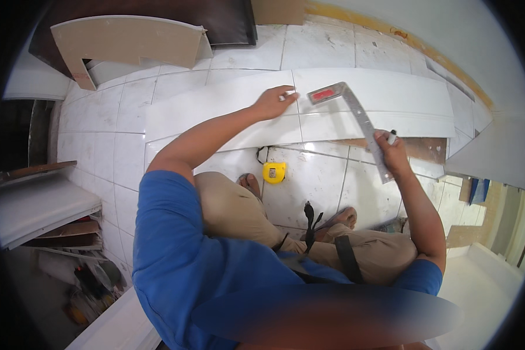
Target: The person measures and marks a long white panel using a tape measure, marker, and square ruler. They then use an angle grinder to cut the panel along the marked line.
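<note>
The person sits in tan trousers and a blue shirt, bare legs of the task-side floor ahead: sandalled feet rest on white floor tiles. Just beyond them a yellow tape measure lies on the tiles, near the close edge of a long white panel. Over that edge, to the right, the right hand is closed around the long blade of a metal square, with a pale marker also in its grip. A brown strip shows along the panel's near edge there. The left hand is over the panel, partly curled, fingers toward a dark line across it; whether it holds something small, I cannot tell. The square's short arm is over the panel just beside that hand, apart from it; contact with the panel is unclear. Farther off stand a cut brown board and a dark panel.
</note>
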Action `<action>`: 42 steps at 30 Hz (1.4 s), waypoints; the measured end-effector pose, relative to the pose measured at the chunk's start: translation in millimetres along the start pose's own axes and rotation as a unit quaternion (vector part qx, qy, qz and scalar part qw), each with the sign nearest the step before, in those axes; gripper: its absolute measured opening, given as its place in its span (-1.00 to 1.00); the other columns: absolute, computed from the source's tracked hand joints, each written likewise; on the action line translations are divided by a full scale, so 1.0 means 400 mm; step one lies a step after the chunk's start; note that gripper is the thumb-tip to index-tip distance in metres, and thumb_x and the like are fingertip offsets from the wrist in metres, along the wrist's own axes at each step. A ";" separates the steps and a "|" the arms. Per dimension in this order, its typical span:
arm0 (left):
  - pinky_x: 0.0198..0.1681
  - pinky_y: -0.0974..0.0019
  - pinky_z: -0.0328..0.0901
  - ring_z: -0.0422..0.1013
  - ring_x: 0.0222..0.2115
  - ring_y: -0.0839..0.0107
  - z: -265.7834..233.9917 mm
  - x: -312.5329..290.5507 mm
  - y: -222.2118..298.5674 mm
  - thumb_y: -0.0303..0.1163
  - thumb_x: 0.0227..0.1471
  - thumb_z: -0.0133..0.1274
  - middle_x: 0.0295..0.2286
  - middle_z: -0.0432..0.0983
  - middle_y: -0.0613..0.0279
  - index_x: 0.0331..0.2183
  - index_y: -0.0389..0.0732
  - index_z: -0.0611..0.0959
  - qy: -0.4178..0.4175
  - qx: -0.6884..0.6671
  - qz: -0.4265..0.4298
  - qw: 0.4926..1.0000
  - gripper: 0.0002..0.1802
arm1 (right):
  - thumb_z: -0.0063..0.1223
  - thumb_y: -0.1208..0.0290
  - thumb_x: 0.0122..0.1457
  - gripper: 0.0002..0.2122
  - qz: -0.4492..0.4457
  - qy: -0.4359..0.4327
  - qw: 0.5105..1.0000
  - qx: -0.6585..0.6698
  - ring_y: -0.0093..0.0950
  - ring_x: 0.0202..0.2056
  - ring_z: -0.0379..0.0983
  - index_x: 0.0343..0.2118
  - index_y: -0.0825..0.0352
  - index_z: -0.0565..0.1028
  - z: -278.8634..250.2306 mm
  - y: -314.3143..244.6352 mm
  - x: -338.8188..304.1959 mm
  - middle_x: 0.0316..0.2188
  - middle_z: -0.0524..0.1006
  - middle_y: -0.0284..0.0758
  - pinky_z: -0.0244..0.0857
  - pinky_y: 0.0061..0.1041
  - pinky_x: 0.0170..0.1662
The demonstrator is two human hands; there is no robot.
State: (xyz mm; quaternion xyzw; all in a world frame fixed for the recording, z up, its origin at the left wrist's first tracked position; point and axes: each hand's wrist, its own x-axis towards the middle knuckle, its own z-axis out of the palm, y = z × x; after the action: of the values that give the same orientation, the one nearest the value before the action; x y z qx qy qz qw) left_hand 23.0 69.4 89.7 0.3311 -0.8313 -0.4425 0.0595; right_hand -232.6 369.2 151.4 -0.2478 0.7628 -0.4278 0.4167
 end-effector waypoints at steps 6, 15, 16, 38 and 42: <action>-0.42 0.42 0.30 0.36 -0.45 0.45 -0.049 -0.048 -0.159 -0.45 0.10 0.02 -0.33 0.52 0.16 0.18 -0.21 0.38 -0.076 -0.221 -0.223 0.946 -0.42 | 0.18 0.24 0.24 -0.76 0.063 0.185 0.967 0.164 -0.60 -0.46 0.44 -0.29 0.36 0.59 -0.219 0.140 -0.056 -0.45 0.60 -0.36 0.26 -0.61 -0.37; -0.23 0.31 0.46 0.47 -0.17 0.28 -0.014 0.003 -0.026 -0.47 0.19 0.06 -0.03 0.47 -0.05 0.28 -0.33 0.16 -0.137 -0.344 -0.197 0.908 -0.29 | 0.09 0.45 0.26 -0.73 0.048 0.552 0.758 0.345 -0.34 -0.31 0.58 -0.12 0.61 0.47 -0.265 0.441 -0.092 -0.25 0.60 -0.09 0.47 -0.41 -0.22; -0.22 0.31 0.46 0.47 -0.15 0.29 -0.006 0.014 -0.035 -0.43 0.21 0.05 -0.02 0.47 -0.03 0.28 -0.34 0.16 -0.156 -0.353 -0.194 0.902 -0.30 | 0.09 0.46 0.25 -0.73 0.046 0.544 0.750 0.373 -0.34 -0.31 0.58 -0.13 0.61 0.47 -0.259 0.469 -0.088 -0.22 0.59 -0.11 0.47 -0.38 -0.21; -0.17 0.37 0.45 0.51 -0.26 0.48 0.158 -0.085 0.261 -0.24 0.26 0.06 -0.21 0.58 0.22 0.06 -0.30 0.53 -0.439 -0.162 -0.029 0.883 -0.57 | -0.22 -0.20 0.34 -0.33 -0.017 -0.049 0.987 0.154 -0.48 -0.45 0.47 -0.24 0.51 0.57 0.004 0.006 -0.051 -0.50 0.55 -0.23 0.38 -0.50 -0.32; -0.19 0.38 0.44 0.50 -0.26 0.50 0.160 -0.089 0.290 -0.24 0.25 0.07 -0.26 0.57 0.25 -0.01 -0.27 0.57 -0.439 -0.163 -0.002 0.883 -0.63 | -0.16 -0.12 0.35 -0.40 -0.065 -0.084 0.986 0.131 -0.52 -0.45 0.46 -0.22 0.50 0.57 0.032 -0.054 -0.090 -0.50 0.55 -0.24 0.36 -0.52 -0.33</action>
State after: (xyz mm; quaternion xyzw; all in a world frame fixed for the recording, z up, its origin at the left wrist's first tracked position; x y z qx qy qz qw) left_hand -32.2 180.8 148.1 0.0900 -0.6876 -0.6723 -0.2592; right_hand -202.1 378.8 181.4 -0.2753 0.6442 -0.5281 0.4798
